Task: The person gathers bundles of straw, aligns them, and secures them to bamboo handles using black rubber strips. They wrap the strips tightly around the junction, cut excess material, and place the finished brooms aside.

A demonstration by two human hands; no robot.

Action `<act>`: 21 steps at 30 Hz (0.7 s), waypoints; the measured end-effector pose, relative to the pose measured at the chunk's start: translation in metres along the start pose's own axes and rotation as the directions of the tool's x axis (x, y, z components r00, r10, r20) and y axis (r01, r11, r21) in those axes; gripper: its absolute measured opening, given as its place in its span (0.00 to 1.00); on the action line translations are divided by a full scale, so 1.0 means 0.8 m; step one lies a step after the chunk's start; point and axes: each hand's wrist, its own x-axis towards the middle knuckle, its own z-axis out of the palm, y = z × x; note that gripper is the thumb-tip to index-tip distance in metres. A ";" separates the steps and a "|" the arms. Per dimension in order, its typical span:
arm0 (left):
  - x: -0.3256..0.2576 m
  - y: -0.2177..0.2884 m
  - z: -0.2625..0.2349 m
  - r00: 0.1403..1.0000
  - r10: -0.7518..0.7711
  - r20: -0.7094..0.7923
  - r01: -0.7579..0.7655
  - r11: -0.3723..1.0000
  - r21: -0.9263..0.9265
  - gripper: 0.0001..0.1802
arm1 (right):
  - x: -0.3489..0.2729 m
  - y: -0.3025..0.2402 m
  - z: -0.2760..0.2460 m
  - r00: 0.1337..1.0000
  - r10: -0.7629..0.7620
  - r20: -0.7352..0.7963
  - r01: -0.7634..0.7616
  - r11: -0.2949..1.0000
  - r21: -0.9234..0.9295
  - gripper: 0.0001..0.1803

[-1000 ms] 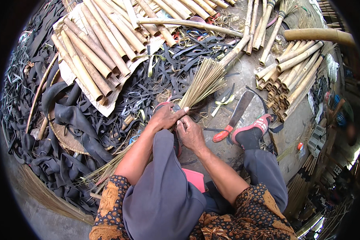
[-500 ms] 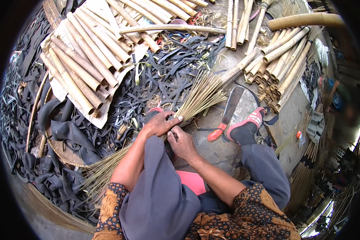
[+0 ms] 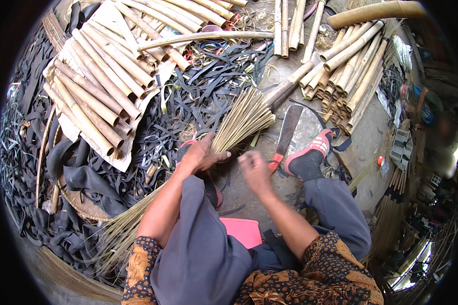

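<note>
My left hand (image 3: 203, 154) is wrapped round a bundle of thin straw-coloured sticks (image 3: 243, 122), its thumb lying across the stems. The cut ends fan out beyond the hand; the long thin tails (image 3: 130, 218) run back under my left forearm. Just right of the bundle and apart from it is my right hand (image 3: 256, 172), slightly blurred, with its fingers curled in. Anything in them is hidden. Close by on the ground lies a machete (image 3: 288, 131) with a red handle, which my right hand partly overlaps in view.
Black rubber strips (image 3: 203, 86) cover the ground at left and ahead. Cut bamboo tubes (image 3: 94, 84) lie on a pale sheet at upper left; bamboo-handled bundles (image 3: 359, 76) are stacked at upper right. My sandalled right foot (image 3: 310, 155) stands beside the machete. Something pink (image 3: 241, 230) sits between my legs.
My right hand has come off the bundle and moved right, toward the machete handle. My left hand keeps its hold. The whole view has shifted slightly.
</note>
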 end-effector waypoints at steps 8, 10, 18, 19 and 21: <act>-0.008 0.013 0.016 0.995 -0.082 -0.058 0.095 0.956 0.276 0.38 | 0.071 0.124 -0.059 0.902 0.367 -0.228 -0.432 0.758 -0.488 0.40; -0.007 0.015 0.022 0.993 -0.081 -0.091 0.105 0.949 0.298 0.36 | 0.081 0.146 -0.052 0.898 0.379 -0.223 -0.439 0.768 -0.465 0.40; 0.008 0.006 0.037 0.987 -0.048 -0.150 0.103 0.916 0.386 0.33 | 0.065 0.146 -0.105 0.931 0.274 -0.240 -0.249 0.960 0.129 0.14; 0.008 0.004 0.039 0.988 -0.035 -0.151 0.093 0.913 0.397 0.32 | 0.063 0.129 -0.114 0.955 0.231 -0.185 -0.202 0.966 0.161 0.13; 0.009 -0.001 0.042 0.986 -0.008 -0.166 0.073 0.917 0.391 0.30 | 0.079 0.092 -0.142 0.993 0.046 -0.112 -0.058 0.993 -0.105 0.12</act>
